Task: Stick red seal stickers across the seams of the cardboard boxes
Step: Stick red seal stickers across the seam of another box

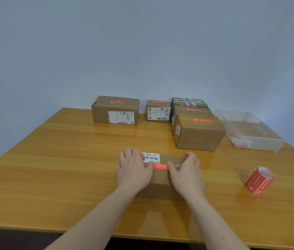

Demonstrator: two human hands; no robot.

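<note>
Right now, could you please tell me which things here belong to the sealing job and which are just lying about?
Job: brown cardboard box under both hands; red seal sticker on it; red sticker roll; sealed boxes behind.
Lying about: clear plastic tray.

A glossy yellow wooden bench carries a cardboard box near the front edge; five more boxes along the far edge; a clear plastic bin at the far right corner; a red sticker roll by the right edge.
</note>
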